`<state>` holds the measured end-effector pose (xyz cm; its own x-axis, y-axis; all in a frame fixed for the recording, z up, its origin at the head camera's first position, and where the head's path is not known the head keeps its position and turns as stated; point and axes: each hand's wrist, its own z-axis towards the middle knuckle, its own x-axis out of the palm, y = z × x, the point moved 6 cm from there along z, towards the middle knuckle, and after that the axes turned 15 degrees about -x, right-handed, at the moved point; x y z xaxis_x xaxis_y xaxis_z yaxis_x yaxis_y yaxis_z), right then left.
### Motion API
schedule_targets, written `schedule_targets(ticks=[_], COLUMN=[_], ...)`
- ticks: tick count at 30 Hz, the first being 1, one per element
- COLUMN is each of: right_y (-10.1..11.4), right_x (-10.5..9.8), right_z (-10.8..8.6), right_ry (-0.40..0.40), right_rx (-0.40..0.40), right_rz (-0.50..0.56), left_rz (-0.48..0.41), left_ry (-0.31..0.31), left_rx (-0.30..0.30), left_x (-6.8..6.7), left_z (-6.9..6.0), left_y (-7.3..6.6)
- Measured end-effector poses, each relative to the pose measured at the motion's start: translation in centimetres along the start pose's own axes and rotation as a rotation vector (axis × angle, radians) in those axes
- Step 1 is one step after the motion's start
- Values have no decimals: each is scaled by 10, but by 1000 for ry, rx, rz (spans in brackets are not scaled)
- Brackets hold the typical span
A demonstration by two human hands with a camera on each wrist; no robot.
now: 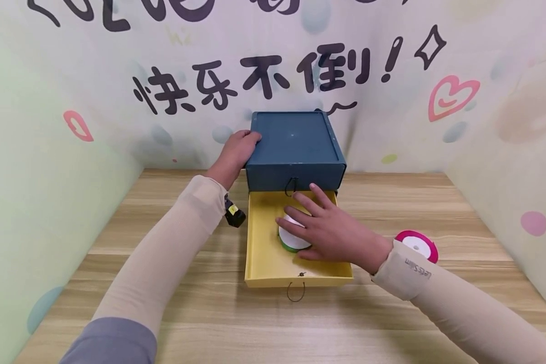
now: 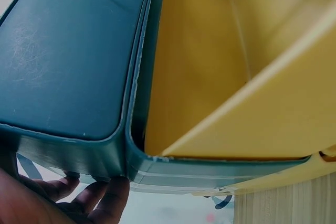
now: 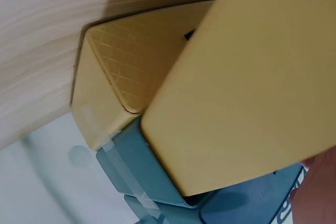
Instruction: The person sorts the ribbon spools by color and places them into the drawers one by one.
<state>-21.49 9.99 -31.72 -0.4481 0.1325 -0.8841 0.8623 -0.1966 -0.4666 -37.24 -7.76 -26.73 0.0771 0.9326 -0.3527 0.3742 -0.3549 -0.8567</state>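
Note:
A stacked drawer box with a blue top stands near the back wall. My left hand holds its upper left edge, and fingers lie against its side in the left wrist view. Below the blue front, a yellow drawer is pulled out. In it lies a spool of green ribbon with a white face, partly hidden by my right hand. That hand hovers over the spool with its fingers spread; whether it touches the spool is unclear.
A pink ribbon spool lies on the wooden table, partly behind the right forearm. Another yellow drawer sits closed beneath the pulled-out one. Cord loops hang at the drawer fronts. A printed cloth backs the table.

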Motion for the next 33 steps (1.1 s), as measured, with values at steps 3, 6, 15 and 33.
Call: schedule_targets(ticks=[3,6,15,33], right_y=[1,1,2,44], right_x=[-7,-12,-30,-52], right_z=[-1,-3,-11,-15], right_ry=[-19,-41,-115,-255], right_rx=[3,6,25,76], right_rz=[6,-5,-18,1], left_rz=[-5,-10,-8,-16], left_ry=[0,0,-8,6], left_rx=[1,4,4,8], left_x=[0,0,0,0], left_z=[0,0,0,0], left_y=[-1,-1,-1,-2])
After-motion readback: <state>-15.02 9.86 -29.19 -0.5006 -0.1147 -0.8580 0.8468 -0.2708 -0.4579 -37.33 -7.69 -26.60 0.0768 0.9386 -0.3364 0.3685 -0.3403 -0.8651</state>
